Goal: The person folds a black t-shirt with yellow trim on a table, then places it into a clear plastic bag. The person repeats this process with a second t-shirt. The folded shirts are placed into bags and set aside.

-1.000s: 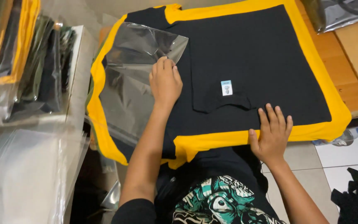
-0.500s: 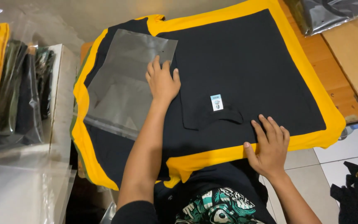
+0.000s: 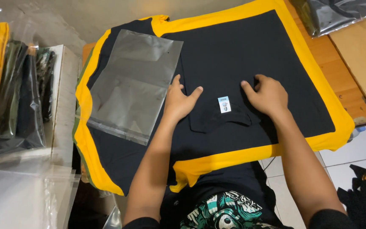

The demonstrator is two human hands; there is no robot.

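Black shirt [image 3: 250, 55] lay folded flat; clear bag [image 3: 134, 85] waited beside it, unfilled.
Left hand [image 3: 181, 99] and right hand [image 3: 267, 95] pressed down, fingers spread, holding nothing.

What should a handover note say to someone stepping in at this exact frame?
Left hand: flat on the black shirt, fingers spread, holding nothing.
Right hand: flat on the same shirt, beside the small neck label.
The shirt lies spread over a yellow cloth. A clear plastic bag lies flat to its left, empty.
Done: shirt laid out, bag set beside it.
Left: shirt not yet folded or bagged.
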